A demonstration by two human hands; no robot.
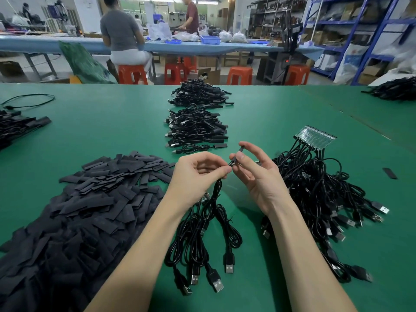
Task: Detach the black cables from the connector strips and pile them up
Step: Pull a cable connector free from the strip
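Two piles (198, 118) stand finished; my left hand (198, 174) and right hand (254, 170) pinch one cable's end (231, 163) (strip (315, 137) and bundle still wait).

green table mat (258, 113) matt, smooth-ish; black rubbery-looking cables (209, 212) glossy, metal USB plug tips; flat black sleeve pieces (90, 199) dull matt.

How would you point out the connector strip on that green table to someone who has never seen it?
Start at the green table and find the tangled heap of black cables beside the person's right hand. At the far end of that heap lies the connector strip. Unlike everything black around it, it is a pale, shiny flat band with a row of cable ends plugged along one edge.
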